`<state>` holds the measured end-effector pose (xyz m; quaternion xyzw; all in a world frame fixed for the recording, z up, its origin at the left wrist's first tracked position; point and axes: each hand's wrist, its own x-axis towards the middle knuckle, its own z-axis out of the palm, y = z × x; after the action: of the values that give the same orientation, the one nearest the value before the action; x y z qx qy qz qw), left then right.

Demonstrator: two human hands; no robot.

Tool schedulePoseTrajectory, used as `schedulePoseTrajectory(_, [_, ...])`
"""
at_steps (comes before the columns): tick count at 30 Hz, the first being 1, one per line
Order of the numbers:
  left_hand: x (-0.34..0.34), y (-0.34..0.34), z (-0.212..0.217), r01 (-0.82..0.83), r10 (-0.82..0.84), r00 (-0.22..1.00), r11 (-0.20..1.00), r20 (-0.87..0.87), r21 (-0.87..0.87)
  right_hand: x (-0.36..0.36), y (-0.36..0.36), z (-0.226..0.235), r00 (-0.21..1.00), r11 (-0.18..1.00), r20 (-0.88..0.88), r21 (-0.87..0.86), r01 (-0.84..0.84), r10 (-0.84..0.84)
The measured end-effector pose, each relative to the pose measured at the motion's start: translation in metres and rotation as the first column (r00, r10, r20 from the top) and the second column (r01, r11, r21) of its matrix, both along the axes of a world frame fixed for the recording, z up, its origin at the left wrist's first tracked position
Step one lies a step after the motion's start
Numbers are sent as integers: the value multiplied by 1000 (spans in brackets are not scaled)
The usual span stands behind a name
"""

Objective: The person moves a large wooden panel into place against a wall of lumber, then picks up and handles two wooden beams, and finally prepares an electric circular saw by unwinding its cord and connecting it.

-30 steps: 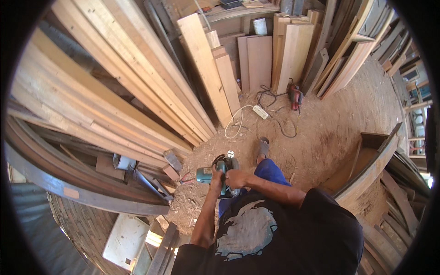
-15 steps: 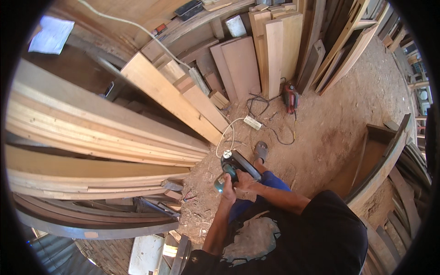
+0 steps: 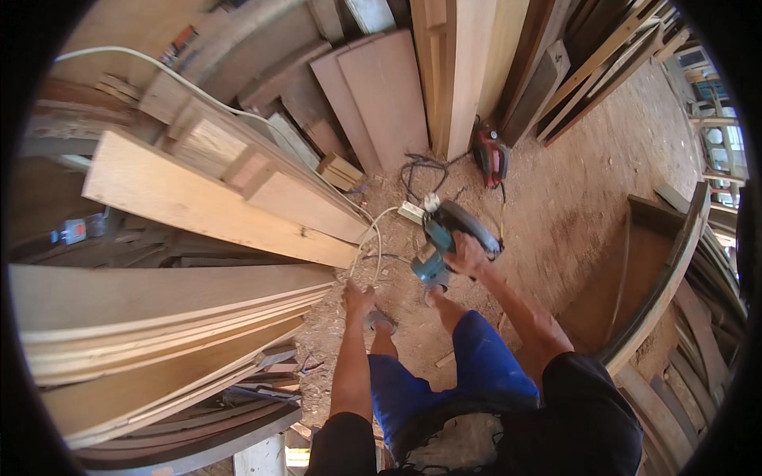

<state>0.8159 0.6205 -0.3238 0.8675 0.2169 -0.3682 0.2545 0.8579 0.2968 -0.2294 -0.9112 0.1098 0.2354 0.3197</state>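
In my right hand is a teal and black handheld power tool, held by its grip above the floor; its exact kind is not clear. A pale plug shows at the tool's far end, next to a white power strip. My left hand is off the tool, lower and to the left, with its fingers closed around a looped white cord. From that loop the cord runs to the strip and up along the boards.
Stacked long planks fill the left side, with a light board leaning above them. Panels stand against the far wall. A red power tool lies on the dirt floor with its cable. A curved wooden piece stands at right.
My left hand has let go of the power tool and moved left to the white cord. My right hand has carried the tool forward and to the right, beside the strip.
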Motion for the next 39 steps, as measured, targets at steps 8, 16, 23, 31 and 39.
schedulePoseTrajectory(8, [39,16,-130,43,-38,996,998,-82,54,112,25,-102,999,999,23,24,-26,25])
schedulePoseTrajectory(16, [-38,11,-167,220,-236,972,878,14,-426,183,86,-214,984,989,97,13,-148,146])
schedulePoseTrajectory(23, [-139,-37,-16,177,-637,765,357,-100,-917,176,99,-265,992,993,50,13,-115,115])
schedulePoseTrajectory(31, [-93,-41,-27,38,-564,778,481,-276,-876,106,100,-324,987,973,-73,-173,-151,140])
schedulePoseTrajectory(39, [-72,-88,-26,170,-416,906,525,-78,-834,61,75,-276,993,987,-59,-116,-111,105])
